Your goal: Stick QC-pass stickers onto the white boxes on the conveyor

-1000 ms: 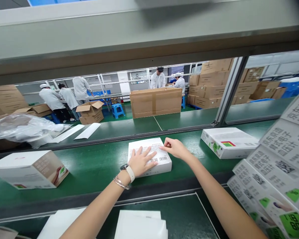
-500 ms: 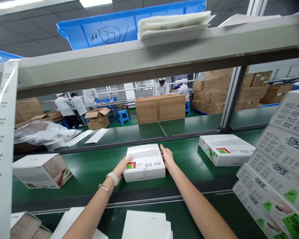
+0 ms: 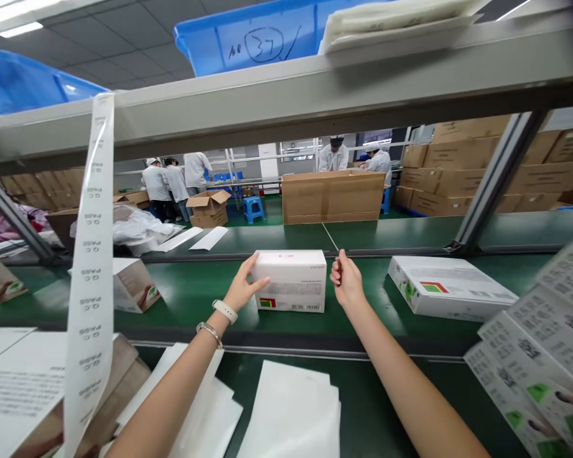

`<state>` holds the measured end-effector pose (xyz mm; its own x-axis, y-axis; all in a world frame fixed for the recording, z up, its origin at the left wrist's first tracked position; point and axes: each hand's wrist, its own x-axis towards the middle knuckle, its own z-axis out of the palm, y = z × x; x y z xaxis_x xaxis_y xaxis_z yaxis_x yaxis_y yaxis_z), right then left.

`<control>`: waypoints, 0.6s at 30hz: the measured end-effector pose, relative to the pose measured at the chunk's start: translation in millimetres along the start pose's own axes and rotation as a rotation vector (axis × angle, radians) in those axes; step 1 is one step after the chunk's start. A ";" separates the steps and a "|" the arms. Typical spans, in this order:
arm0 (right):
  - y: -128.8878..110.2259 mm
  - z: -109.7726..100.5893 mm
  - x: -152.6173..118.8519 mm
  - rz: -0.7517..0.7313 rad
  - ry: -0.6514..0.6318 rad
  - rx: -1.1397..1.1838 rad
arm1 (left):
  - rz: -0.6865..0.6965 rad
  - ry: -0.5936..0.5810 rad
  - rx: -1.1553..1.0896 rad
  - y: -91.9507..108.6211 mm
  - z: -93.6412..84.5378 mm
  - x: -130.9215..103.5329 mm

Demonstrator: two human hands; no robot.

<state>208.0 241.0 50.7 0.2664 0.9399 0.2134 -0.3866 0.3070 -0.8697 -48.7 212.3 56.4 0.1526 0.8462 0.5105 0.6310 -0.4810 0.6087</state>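
Note:
A white printed carton (image 3: 291, 280) stands upright on the green conveyor belt in front of me, its barcode and a red, yellow and green mark low on the near face. My left hand (image 3: 241, 286) is at its left edge with fingers and thumb spread; the thumb overlaps the near face and a fingertip reaches the top left corner. Just off the carton's right edge is my right hand (image 3: 348, 280), thumb up and fingers curled in. Whatever may be inside those fingers is hidden.
Another carton (image 3: 449, 289) lies flat to the right; an angled one (image 3: 136, 283) stands left. Stacked cartons (image 3: 544, 356) fill the right foreground. White sheets (image 3: 291, 410) lie nearest me. A Q.C. PASS label strip (image 3: 93, 273) hangs from the overhead shelf (image 3: 277, 95). People work beyond.
The carton has gone from lying flat to standing upright. My left fingers have spread, and my right hand is now turned and slightly apart from the carton. The view has shifted left.

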 end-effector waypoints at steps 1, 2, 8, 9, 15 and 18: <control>-5.1 -3.2 -7.9 -0.017 0.009 -0.022 | 0.018 0.000 0.072 1.9 -2.6 0.0; -11.0 -6.9 -17.5 -0.039 0.013 -0.059 | 0.032 0.015 0.137 5.2 -4.7 -0.9; -40.0 -32.2 -114.6 0.000 -0.527 -0.646 | 0.281 -0.028 0.429 53.5 9.5 -50.4; -39.5 -37.0 -134.2 0.026 -0.669 -0.760 | 0.346 -0.172 0.405 62.1 16.4 -66.8; -13.7 -57.9 -211.4 -0.030 -0.990 -1.299 | 0.437 -0.671 0.347 73.8 52.8 -144.3; -7.7 -53.2 -220.1 -0.021 -1.041 -1.397 | 0.423 -0.659 0.377 68.2 59.1 -152.4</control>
<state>199.3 23.8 -13.2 -0.5872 0.8049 -0.0857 0.7469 0.4979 -0.4408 16.1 64.1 -15.8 0.7672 0.6298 0.1213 0.6138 -0.7759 0.1460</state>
